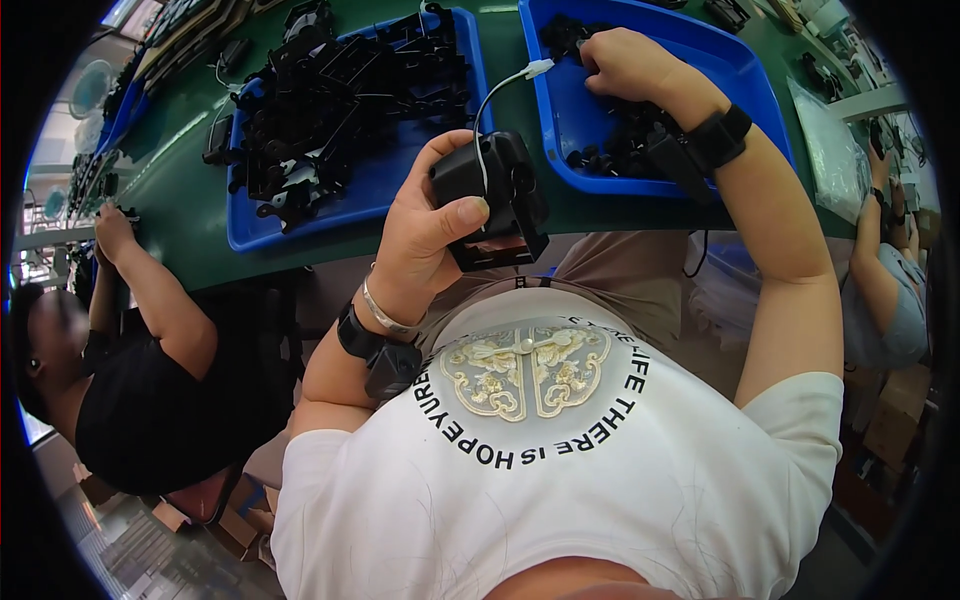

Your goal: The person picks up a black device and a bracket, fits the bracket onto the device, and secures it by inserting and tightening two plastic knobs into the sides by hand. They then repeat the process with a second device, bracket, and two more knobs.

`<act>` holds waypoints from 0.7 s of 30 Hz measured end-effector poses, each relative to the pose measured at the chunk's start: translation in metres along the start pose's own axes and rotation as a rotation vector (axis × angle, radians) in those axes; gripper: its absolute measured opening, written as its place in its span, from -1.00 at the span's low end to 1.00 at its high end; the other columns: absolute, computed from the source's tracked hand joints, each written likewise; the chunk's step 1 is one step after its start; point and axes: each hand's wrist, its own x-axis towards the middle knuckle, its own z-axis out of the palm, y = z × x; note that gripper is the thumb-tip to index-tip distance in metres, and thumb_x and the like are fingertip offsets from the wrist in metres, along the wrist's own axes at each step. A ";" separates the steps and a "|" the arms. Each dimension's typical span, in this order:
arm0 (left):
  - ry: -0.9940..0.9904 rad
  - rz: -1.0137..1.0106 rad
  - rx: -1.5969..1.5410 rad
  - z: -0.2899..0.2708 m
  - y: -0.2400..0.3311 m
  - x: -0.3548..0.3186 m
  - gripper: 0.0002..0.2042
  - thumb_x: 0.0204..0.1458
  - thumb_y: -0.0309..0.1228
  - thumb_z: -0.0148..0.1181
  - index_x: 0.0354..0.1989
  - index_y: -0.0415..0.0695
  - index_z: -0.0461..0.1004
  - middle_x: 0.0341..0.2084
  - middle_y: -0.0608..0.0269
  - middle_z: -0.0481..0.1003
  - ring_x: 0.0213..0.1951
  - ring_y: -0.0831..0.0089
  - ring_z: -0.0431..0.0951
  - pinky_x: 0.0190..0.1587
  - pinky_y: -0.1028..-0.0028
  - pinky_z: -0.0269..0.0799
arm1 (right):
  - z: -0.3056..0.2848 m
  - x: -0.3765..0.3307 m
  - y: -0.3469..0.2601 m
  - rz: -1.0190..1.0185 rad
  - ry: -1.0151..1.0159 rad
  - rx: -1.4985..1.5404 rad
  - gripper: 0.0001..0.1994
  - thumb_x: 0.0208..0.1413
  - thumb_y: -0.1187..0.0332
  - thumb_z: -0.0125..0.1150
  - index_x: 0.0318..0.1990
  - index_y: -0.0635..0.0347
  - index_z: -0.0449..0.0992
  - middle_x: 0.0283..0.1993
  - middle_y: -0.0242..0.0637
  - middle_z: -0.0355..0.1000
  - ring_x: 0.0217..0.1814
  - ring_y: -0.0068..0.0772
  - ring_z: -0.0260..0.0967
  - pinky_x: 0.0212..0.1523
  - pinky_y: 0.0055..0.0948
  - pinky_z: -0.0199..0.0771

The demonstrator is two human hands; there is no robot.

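One boxy black plastic part (492, 200), white wire trailing toward one o'clock, sits gripped in left hand (425, 235); right hand (625, 65) fingers curl among small black pieces (620, 150) in blue tray (745, 75).

A clear plastic bag (832, 150) (crumpled) lies at the table's right edge.

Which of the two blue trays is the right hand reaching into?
The right-side blue tray, holding fewer black parts; the right hand is inside it. The fuller left tray is untouched.
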 end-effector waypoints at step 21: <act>0.149 -0.052 0.227 0.008 0.007 -0.006 -0.38 -0.23 -0.55 0.35 0.04 -0.17 0.14 -0.20 0.13 0.35 -0.20 0.39 0.49 -0.20 0.40 0.56 | -0.012 -0.124 -0.096 -0.320 0.474 1.115 -0.75 -0.11 0.68 0.21 -0.20 0.32 0.47 -0.19 -0.21 0.41 -0.23 -0.49 0.41 -0.23 -0.61 0.46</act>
